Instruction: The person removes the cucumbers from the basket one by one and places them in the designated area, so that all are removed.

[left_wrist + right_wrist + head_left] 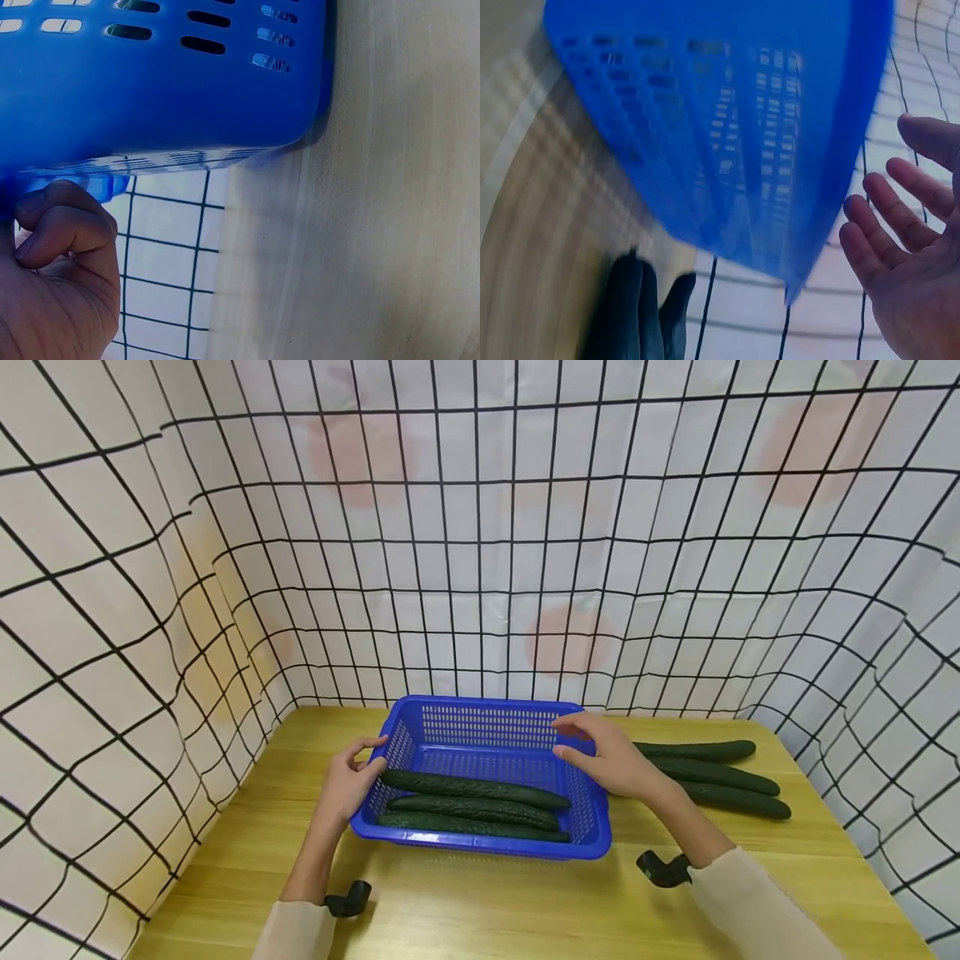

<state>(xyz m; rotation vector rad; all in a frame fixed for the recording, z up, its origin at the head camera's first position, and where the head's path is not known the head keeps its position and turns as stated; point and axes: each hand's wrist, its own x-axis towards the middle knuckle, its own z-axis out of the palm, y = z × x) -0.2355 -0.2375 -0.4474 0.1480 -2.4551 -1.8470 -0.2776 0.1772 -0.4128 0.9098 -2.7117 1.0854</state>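
A blue plastic basket (491,700) with slotted walls stands on the table. Three dark green cucumbers (472,810) lie side by side in its near half. My left hand (349,783) grips the basket's left rim, and the left wrist view shows curled fingers (71,225) at the rim. Over the right end of the basket is my right hand (613,762), its fingers parted and holding nothing. In the right wrist view the right hand (915,240) is spread beside the basket wall (727,142).
Three more cucumbers (712,772) lie together on the wooden table (480,910) right of the basket, partly behind the right forearm. A black wire grid (480,568) backed with pale sheeting encloses the back and both sides. Each wrist carries a small black device (664,868).
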